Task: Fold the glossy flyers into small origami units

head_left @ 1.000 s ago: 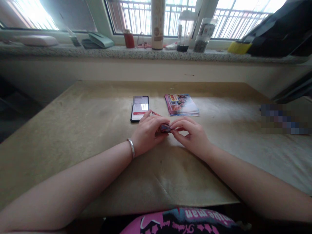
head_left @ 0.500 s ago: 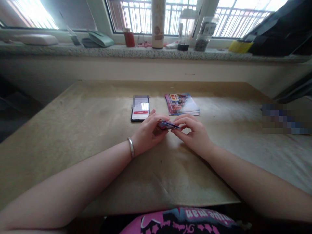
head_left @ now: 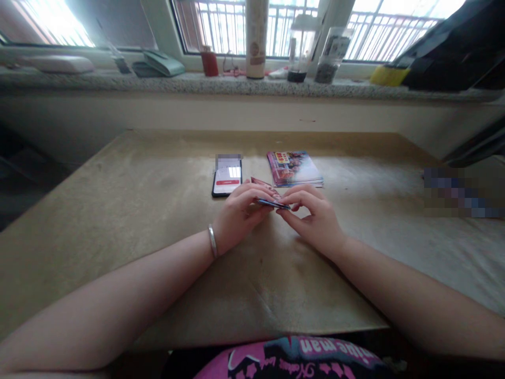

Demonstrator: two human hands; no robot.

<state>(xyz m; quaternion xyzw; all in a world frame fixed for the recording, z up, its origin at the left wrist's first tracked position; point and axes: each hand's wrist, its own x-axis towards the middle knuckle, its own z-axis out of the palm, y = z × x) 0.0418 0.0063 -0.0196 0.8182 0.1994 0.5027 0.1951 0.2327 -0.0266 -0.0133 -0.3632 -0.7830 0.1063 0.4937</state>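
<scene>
Both of my hands meet over the middle of the brown paper-covered table [head_left: 118,210]. My left hand [head_left: 239,213], with a silver bangle at the wrist, pinches one side of a small folded coloured leaflet [head_left: 270,197]. My right hand [head_left: 313,216] pinches the other side of it, fingers curled. The folded paper is held just above the table, with a red flap sticking up behind my left fingers. A stack of the same colourful leaflets [head_left: 294,168] lies just beyond my hands. A black phone [head_left: 226,178] with a lit screen lies to the left of the stack.
A stone windowsill [head_left: 197,84] runs along the back with a tall cream bottle [head_left: 255,39], a red cup [head_left: 209,63], a glass jar [head_left: 333,55] and a green case [head_left: 163,64]. A dark bag [head_left: 445,52] sits at the far right.
The folded leaflet has been worked between my fingers: it was bunched tight between both hands, then flattened out, and now a red flap stands up behind my left hand. My arms have barely shifted.
</scene>
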